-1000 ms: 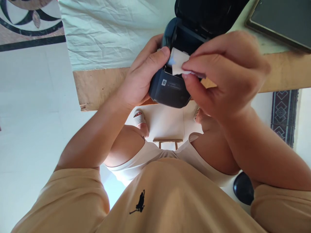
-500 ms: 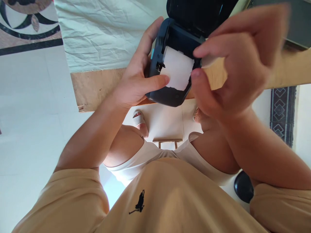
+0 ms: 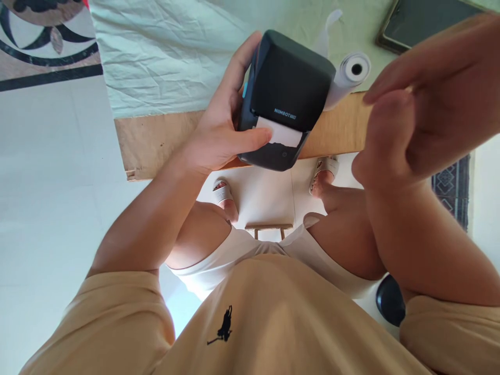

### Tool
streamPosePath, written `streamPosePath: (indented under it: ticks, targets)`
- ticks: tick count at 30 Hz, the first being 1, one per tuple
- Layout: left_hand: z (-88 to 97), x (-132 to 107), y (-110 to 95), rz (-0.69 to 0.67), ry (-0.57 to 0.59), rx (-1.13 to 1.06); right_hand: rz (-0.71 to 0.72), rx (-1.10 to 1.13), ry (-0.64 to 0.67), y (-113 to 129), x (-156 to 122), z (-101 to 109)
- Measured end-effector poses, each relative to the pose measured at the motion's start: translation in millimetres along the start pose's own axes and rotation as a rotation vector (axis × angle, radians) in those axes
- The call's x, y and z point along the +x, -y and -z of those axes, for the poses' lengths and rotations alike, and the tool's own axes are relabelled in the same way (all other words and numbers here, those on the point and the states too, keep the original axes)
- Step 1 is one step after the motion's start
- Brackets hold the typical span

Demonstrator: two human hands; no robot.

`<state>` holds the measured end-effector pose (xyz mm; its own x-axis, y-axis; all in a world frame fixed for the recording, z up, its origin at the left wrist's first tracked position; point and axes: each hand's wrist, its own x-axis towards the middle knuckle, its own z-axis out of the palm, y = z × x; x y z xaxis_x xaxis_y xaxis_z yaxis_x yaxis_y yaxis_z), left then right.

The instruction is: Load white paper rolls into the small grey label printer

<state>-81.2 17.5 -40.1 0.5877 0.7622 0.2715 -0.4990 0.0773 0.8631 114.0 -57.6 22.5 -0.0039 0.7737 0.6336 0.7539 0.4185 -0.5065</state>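
My left hand [image 3: 222, 130] grips a small dark label printer [image 3: 287, 94] at the table's near edge, thumb pressed on the white paper strip [image 3: 279, 136] that sticks out under its lid. The lid is down. My right hand [image 3: 422, 104] is lifted to the right of the printer, apart from it, fingers stretched out and nothing in them. A white paper roll [image 3: 347, 75] lies on the table just behind the printer.
A creased pale cloth [image 3: 164, 57] covers the wooden table [image 3: 156, 140]. A dark tablet [image 3: 422, 21] lies at the far right. Below the table edge are my legs, sandalled feet and a white tiled floor [image 3: 50, 198]. A patterned rug [image 3: 451, 177] is at the right.
The printer's lid has gone from open to down over the paper. My right hand has let go of the paper and pulled back to the right. The paper roll behind has come into view.
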Motion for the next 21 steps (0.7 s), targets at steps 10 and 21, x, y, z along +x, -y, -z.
streamPosePath:
  ticks: [10, 21]
  targets:
    - [-16.0, -1, -2, -0.007, -0.104, -0.125, -0.378, 0.162, 0.457, -4, -12, -19]
    - [-17.3, -2, -9, 0.104, -0.154, -0.134, -0.630, 0.075, 0.527, 10, 1, -21]
